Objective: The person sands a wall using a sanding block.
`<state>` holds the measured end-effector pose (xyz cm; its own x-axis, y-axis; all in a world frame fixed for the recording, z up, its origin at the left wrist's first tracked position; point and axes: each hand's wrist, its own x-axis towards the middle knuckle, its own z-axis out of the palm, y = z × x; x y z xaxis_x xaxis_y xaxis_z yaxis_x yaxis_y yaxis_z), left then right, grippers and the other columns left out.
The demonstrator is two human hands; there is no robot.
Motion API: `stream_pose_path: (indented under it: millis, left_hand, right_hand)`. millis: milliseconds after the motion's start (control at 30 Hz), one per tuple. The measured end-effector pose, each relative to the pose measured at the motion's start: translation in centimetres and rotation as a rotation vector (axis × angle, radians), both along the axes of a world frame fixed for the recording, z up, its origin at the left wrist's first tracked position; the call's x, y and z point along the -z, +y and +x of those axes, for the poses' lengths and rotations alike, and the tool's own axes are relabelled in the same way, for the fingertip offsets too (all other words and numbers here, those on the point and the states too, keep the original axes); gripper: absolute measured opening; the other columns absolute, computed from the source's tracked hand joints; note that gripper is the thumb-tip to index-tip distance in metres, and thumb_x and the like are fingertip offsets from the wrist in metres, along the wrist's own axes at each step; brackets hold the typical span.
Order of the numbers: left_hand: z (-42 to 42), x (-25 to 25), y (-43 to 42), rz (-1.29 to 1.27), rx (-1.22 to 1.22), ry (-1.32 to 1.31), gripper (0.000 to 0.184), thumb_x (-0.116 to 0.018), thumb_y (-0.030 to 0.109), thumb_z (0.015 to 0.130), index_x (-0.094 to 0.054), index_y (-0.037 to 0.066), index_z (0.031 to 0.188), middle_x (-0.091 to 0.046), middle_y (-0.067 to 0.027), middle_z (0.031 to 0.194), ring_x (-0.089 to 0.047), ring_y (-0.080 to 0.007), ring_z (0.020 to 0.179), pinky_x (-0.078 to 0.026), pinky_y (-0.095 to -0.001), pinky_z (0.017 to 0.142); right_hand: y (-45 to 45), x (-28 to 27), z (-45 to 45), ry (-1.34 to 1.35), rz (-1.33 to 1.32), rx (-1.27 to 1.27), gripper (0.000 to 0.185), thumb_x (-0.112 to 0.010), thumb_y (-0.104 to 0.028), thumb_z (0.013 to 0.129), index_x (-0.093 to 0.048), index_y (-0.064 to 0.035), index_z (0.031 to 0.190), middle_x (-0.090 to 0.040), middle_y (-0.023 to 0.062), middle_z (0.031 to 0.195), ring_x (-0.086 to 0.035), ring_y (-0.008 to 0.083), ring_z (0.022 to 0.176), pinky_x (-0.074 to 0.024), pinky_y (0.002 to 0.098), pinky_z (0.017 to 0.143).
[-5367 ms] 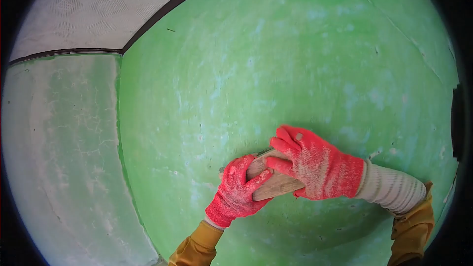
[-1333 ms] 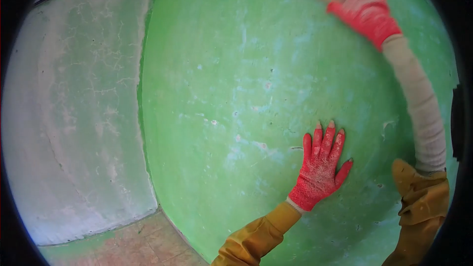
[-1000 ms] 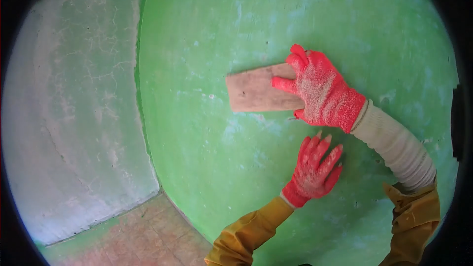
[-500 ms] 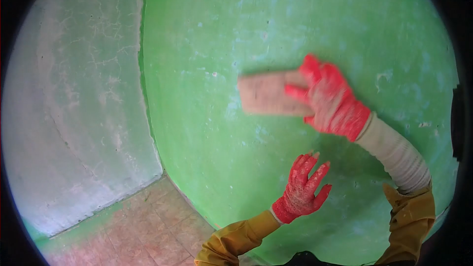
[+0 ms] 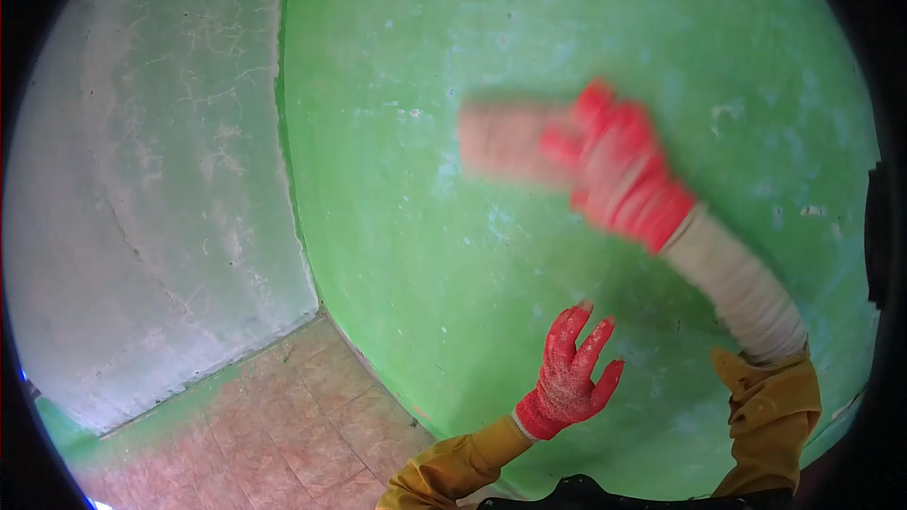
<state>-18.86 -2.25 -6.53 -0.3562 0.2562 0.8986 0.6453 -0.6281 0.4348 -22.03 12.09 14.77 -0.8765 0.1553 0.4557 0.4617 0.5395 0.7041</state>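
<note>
My right hand [image 5: 630, 168], in a dusty red glove, grips the end of a flat pinkish-brown sanding block [image 5: 510, 140]. The block's face lies toward the green wall [image 5: 397, 236]; both are blurred by motion, and I cannot tell how firmly they touch. Lower down, my left hand [image 5: 570, 376] wears a similar red glove with bare fingertips showing. Its fingers are spread and hold nothing, close to the same wall. Mustard sleeves cover both arms, with a pale knitted cuff on the right forearm.
A pale, cracked wall [image 5: 179, 179] meets the green one at a corner on the left. Brown floor tiles [image 5: 274, 416], dusted green along the wall, lie at lower left. Light scuffs and chips [image 5: 726, 118] mark the green surface.
My right hand has moved the sanding block upward and slightly left along the wall. My left hand stays spread, a little lower in view. The view itself has shifted slightly.
</note>
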Motion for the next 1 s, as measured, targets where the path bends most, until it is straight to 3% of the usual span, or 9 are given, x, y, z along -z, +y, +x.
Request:
stream_pose_path:
  millis: [100, 200, 300, 367, 433, 567, 633, 900, 1000]
  left_hand:
    - [0.0, -0.4, -0.3, -0.037, 0.014, -0.015, 0.066, -0.075, 0.007, 0.075, -0.052, 0.000, 0.136, -0.037, -0.0290, 0.147, -0.043, -0.0465, 0.131, -0.037, -0.0520, 0.108]
    - [0.3, 0.1, -0.4, -0.063, -0.037, -0.007, 0.066, -0.074, 0.007, 0.076, -0.051, -0.001, 0.137, -0.037, -0.0293, 0.147, -0.042, -0.0462, 0.131, -0.038, -0.0511, 0.107]
    - [1.4, 0.6, -0.5, -0.125, -0.065, -0.054, 0.066, -0.073, 0.006, 0.078, -0.047, -0.003, 0.139, -0.035, -0.0308, 0.147, -0.039, -0.0457, 0.133, -0.039, -0.0503, 0.107]
    - [2.0, 0.6, -0.5, -0.141, -0.034, -0.073, 0.066, -0.073, 0.006, 0.078, -0.047, -0.004, 0.138, -0.035, -0.0310, 0.147, -0.039, -0.0458, 0.133, -0.038, -0.0500, 0.107]
    - [2.4, 0.8, -0.6, -0.160, 0.003, -0.087, 0.066, -0.073, 0.006, 0.078, -0.047, -0.004, 0.138, -0.035, -0.0312, 0.147, -0.039, -0.0459, 0.132, -0.038, -0.0498, 0.107]
    - [1.4, 0.3, -0.4, -0.210, 0.016, -0.073, 0.065, -0.072, 0.004, 0.079, -0.046, -0.004, 0.138, -0.034, -0.0312, 0.147, -0.039, -0.0461, 0.132, -0.039, -0.0494, 0.107]
    - [1.2, 0.1, -0.7, -0.235, 0.012, -0.061, 0.065, -0.072, 0.004, 0.079, -0.046, -0.004, 0.138, -0.034, -0.0312, 0.146, -0.039, -0.0462, 0.133, -0.039, -0.0495, 0.107]
    - [1.6, 0.1, -0.2, -0.278, -0.028, -0.069, 0.069, -0.070, 0.001, 0.079, -0.041, -0.004, 0.142, -0.032, -0.0312, 0.148, -0.035, -0.0463, 0.137, -0.033, -0.0510, 0.112]
    - [1.5, 0.1, -0.3, -0.288, 0.003, -0.074, 0.069, -0.069, 0.001, 0.080, -0.040, -0.004, 0.143, -0.031, -0.0305, 0.149, -0.033, -0.0457, 0.138, -0.031, -0.0512, 0.113]
  right_hand:
    - [0.3, 3.6, 0.7, -0.223, -0.077, -0.062, 0.073, -0.080, -0.040, 0.067, -0.059, -0.0232, 0.135, -0.045, 0.0207, 0.142, -0.049, 0.0368, 0.121, -0.0423, 0.0487, 0.103]
    - [-1.4, -5.2, 1.6, -0.310, -0.090, -0.009, 0.073, -0.080, -0.042, 0.068, -0.059, -0.0234, 0.135, -0.049, 0.0187, 0.136, -0.050, 0.0361, 0.120, -0.0431, 0.0482, 0.102]
    - [-0.2, -14.2, 4.4, 0.398, 0.250, -0.108, 0.075, -0.079, -0.041, 0.071, -0.055, -0.0227, 0.140, -0.053, 0.0156, 0.129, -0.050, 0.0352, 0.119, -0.0442, 0.0510, 0.096]
    - [-0.4, -15.5, 4.7, 0.506, 0.344, -0.020, 0.074, -0.078, -0.040, 0.072, -0.054, -0.0226, 0.140, -0.052, 0.0162, 0.130, -0.050, 0.0359, 0.119, -0.0442, 0.0513, 0.095]
    - [-0.4, -12.8, 5.0, 0.511, 0.408, -0.007, 0.072, -0.076, -0.038, 0.074, -0.054, -0.0229, 0.141, -0.051, 0.0176, 0.131, -0.051, 0.0372, 0.118, -0.0445, 0.0513, 0.094]
    - [1.9, 4.9, 4.4, -0.158, 0.032, -0.142, 0.062, -0.072, -0.032, 0.073, -0.060, -0.0219, 0.133, -0.047, 0.0223, 0.135, -0.051, 0.0391, 0.118, -0.0447, 0.0504, 0.094]
    - [1.3, 6.9, 4.7, -0.306, -0.035, -0.130, 0.059, -0.071, -0.031, 0.072, -0.062, -0.0210, 0.129, -0.046, 0.0234, 0.136, -0.050, 0.0396, 0.120, -0.0444, 0.0508, 0.095]
    - [2.1, -10.0, 9.0, 0.441, 0.172, 0.072, 0.083, -0.080, -0.034, 0.069, -0.049, -0.0217, 0.145, -0.042, 0.0171, 0.144, -0.038, 0.0382, 0.135, -0.0390, 0.0515, 0.102]
    - [2.7, -5.1, 9.5, 0.437, 0.265, 0.028, 0.078, -0.078, -0.039, 0.073, -0.049, -0.0203, 0.143, -0.046, 0.0189, 0.136, -0.044, 0.0384, 0.127, -0.0443, 0.0499, 0.094]
